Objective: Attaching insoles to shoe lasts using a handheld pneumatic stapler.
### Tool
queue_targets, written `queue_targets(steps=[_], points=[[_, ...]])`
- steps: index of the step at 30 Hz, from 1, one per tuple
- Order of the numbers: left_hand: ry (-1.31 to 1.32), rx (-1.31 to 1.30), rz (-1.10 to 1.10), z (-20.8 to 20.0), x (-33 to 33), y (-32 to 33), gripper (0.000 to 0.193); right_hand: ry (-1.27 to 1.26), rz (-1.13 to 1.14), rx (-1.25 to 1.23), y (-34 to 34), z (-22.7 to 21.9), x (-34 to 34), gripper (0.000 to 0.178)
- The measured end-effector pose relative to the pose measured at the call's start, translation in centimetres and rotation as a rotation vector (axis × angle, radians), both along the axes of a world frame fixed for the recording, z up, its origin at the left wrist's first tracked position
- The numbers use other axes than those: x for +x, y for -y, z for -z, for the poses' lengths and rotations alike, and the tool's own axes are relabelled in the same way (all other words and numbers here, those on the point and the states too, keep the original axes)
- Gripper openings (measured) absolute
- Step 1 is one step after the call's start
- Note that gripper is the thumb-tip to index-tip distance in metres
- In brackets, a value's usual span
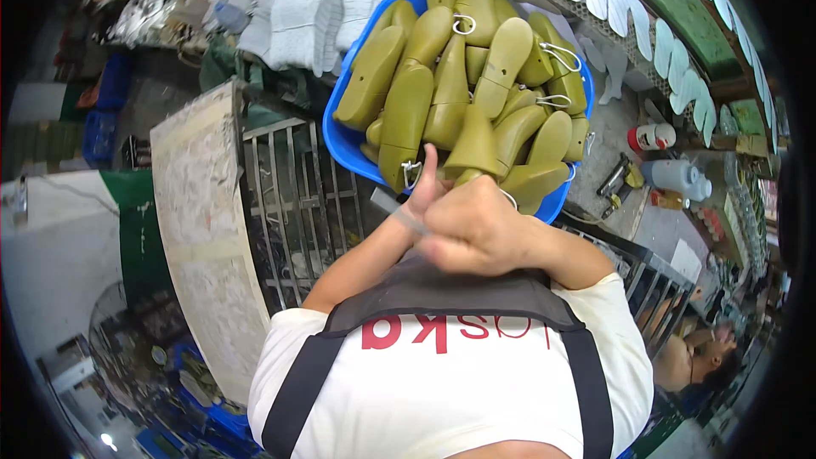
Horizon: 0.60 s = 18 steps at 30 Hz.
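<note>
A green shoe last [473, 146] stands out at the near side of the heap, its wide end right against my hands. My left hand [422, 195] is at that end, thumb stretched up and fingers mostly behind the right fist; they seem to hold the last. My right hand [478, 225] is a closed fist just in front. A blurred grey strip-like tool [408, 219] runs from this fist across my left wrist. Many more green lasts [405, 108] lie piled in the blue tub [337, 146], several with white cord loops [463, 25].
Below the tub is a metal rack [293, 178]; a worn pale board [200, 221] leans left. White shoe-shaped pieces [297, 21] stack at the back left. Right of the tub lie a black-and-yellow tool [622, 180], a red-and-white can [652, 137] and bottles [676, 178]. Another person [693, 357] is at lower right.
</note>
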<state>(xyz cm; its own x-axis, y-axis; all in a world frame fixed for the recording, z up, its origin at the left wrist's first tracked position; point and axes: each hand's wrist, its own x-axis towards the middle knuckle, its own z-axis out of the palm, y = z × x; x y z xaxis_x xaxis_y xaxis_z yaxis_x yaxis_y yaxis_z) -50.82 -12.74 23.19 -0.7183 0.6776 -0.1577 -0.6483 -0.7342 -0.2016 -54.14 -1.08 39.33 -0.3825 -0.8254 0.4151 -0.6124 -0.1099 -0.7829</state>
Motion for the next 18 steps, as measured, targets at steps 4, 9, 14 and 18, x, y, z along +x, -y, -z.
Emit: queue_targets(steps=[4,9,14,18], points=[[-0.137,-0.017,0.160,0.5,-5.1,1.8,0.086,-0.033,-0.174,-0.146,2.0,-2.4,-1.2,0.032],[-0.405,-0.107,-0.216,-6.3,-10.7,4.5,0.077,-0.050,0.004,-0.345,1.1,-3.5,-2.9,0.032],[-0.694,0.258,-0.092,-5.6,-14.1,-0.1,0.087,0.030,0.051,-0.397,0.0,-4.2,-3.2,0.032],[-0.590,-0.032,0.176,-4.9,-14.4,1.3,0.093,-0.296,0.427,-0.416,-4.3,-4.9,-5.5,0.016]])
